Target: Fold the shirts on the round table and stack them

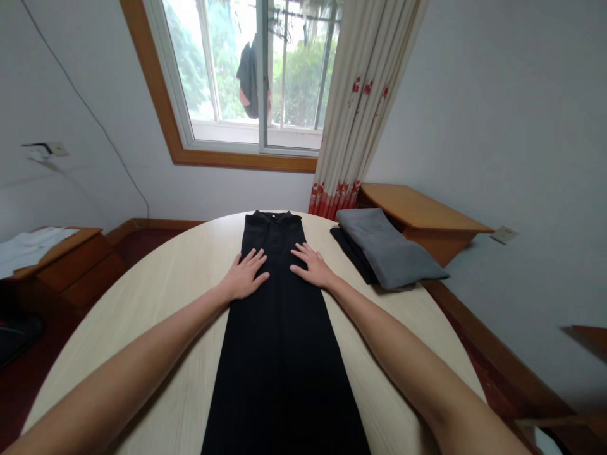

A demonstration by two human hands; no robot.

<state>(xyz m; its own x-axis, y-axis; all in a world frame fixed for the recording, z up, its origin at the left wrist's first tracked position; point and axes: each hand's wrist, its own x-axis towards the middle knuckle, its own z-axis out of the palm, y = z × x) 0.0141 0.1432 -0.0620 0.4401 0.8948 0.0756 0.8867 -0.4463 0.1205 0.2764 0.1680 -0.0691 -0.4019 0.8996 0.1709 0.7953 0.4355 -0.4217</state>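
Observation:
Black trousers (282, 354) lie spread lengthwise on a round, light wooden table (175, 278), the waistband at the far edge and the legs running toward me out of the bottom of the view. My left hand (245, 275) rests flat on their left side below the waist, fingers spread. On the right side, about level with it, my right hand (310, 265) also lies flat with its fingers apart. Neither hand grips the cloth. The trouser hems are out of view.
Folded grey cloth (386, 246) lies over folded black cloth (353, 253) on the table's right side. Behind it stands a wooden cabinet (422, 208), beside a floral curtain (360, 107) and a window (256, 76). A low wooden drawer unit (76, 268) stands at left.

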